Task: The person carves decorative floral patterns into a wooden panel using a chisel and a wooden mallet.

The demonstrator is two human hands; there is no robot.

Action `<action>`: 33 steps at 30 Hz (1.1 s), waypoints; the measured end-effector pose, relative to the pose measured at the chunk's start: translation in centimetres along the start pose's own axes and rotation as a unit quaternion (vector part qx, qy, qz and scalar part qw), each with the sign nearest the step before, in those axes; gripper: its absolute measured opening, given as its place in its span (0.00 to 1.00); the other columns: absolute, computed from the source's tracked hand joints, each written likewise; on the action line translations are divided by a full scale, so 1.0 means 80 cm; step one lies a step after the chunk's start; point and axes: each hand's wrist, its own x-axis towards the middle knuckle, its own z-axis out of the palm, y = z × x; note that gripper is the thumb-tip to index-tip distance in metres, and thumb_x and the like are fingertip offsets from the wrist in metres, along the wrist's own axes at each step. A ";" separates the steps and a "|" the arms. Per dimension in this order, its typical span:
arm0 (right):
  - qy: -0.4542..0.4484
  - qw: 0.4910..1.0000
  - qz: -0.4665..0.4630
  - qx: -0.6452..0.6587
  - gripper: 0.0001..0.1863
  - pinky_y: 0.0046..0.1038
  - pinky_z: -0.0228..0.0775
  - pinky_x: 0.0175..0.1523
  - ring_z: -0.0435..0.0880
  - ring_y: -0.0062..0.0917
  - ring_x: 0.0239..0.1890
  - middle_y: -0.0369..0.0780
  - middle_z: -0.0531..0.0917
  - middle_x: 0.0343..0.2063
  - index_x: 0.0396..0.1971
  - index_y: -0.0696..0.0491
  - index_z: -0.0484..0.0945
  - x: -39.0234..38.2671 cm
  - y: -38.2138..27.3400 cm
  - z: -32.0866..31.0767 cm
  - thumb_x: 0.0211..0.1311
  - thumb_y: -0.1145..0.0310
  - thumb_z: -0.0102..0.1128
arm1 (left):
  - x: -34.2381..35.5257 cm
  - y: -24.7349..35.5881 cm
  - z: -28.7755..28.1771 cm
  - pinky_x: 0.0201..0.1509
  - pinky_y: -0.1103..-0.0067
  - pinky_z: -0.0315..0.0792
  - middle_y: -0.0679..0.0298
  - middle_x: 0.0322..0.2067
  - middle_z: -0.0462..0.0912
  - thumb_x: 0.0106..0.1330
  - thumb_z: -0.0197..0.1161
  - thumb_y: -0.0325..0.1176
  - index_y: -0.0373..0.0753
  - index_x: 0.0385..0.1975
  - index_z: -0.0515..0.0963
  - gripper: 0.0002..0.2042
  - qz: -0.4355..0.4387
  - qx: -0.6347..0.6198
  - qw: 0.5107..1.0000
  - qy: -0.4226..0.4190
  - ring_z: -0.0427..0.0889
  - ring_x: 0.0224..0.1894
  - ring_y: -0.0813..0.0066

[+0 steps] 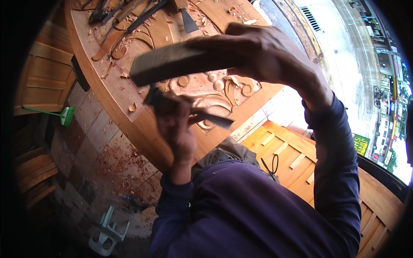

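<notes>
My right hand [269, 53] is closed around one end of a wooden mallet [172, 64], a thick squared bar held up over the work and blurred by motion. Beneath the bar's far end, my left hand [178, 131] grips a chisel [217, 120]. Its flat dark metal blade points right, and the dark end of its handle sticks out on the left; fingers and handle are smeared. Both tools are above a carved wooden panel [215, 101] with scrolls and leaf curls in relief. Part of the carving is hidden behind the mallet and my hands.
More chisels [148, 15] lie across the panel's far side, one with a wide blade [188, 21]. Wood shavings [132, 107] are scattered over panel and floor. A panelled wooden door [279, 148] lies at right. A green broom [65, 115] and a pale plastic stool [107, 234] stand left.
</notes>
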 end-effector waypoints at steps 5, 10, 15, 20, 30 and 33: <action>0.171 0.952 0.252 0.029 0.45 0.34 0.81 0.48 0.88 0.34 0.43 0.42 0.86 0.45 0.73 0.40 0.70 -0.095 -0.025 0.030 0.52 0.65 0.80 | -0.020 0.058 -0.053 0.35 0.78 0.75 0.60 0.40 0.78 0.81 0.52 0.46 0.36 0.73 0.61 0.28 0.048 0.088 0.993 0.065 0.76 0.36 0.75; 0.211 0.755 0.539 0.308 0.45 0.28 0.77 0.47 0.83 0.23 0.43 0.39 0.85 0.44 0.67 0.57 0.72 -0.209 -0.067 0.088 0.48 0.60 0.84 | -0.060 0.063 -0.082 0.33 0.80 0.74 0.57 0.55 0.75 0.76 0.63 0.42 0.34 0.66 0.63 0.27 0.055 0.230 0.969 0.076 0.75 0.40 0.77; 0.320 0.636 0.590 0.380 0.29 0.26 0.75 0.42 0.81 0.21 0.38 0.36 0.81 0.37 0.51 0.56 0.75 -0.308 -0.117 0.149 0.51 0.68 0.80 | -0.064 0.042 0.008 0.43 0.69 0.82 0.55 0.42 0.83 0.64 0.76 0.36 0.33 0.61 0.76 0.28 0.236 0.514 0.787 -0.248 0.85 0.39 0.61; 0.392 0.585 0.534 0.468 0.31 0.29 0.77 0.51 0.83 0.23 0.49 0.40 0.82 0.49 0.58 0.56 0.71 -0.334 -0.150 0.163 0.55 0.73 0.76 | -0.068 -0.029 0.077 0.36 0.71 0.81 0.61 0.38 0.83 0.63 0.75 0.43 0.41 0.61 0.74 0.28 0.250 0.440 0.743 -0.438 0.85 0.35 0.65; 0.401 0.531 0.640 0.385 0.37 0.30 0.77 0.55 0.84 0.26 0.47 0.39 0.83 0.44 0.61 0.55 0.66 -0.405 -0.182 0.189 0.53 0.72 0.79 | -0.006 -0.123 0.133 0.31 0.75 0.79 0.63 0.30 0.79 0.68 0.63 0.59 0.42 0.52 0.81 0.26 0.378 0.486 0.635 -0.466 0.82 0.29 0.66; 0.404 0.539 0.639 0.373 0.36 0.30 0.77 0.55 0.84 0.27 0.47 0.40 0.83 0.44 0.61 0.55 0.67 -0.401 -0.182 0.187 0.53 0.72 0.79 | 0.005 -0.134 0.130 0.33 0.74 0.80 0.64 0.30 0.78 0.67 0.65 0.60 0.42 0.51 0.82 0.27 0.393 0.507 0.615 -0.458 0.82 0.29 0.67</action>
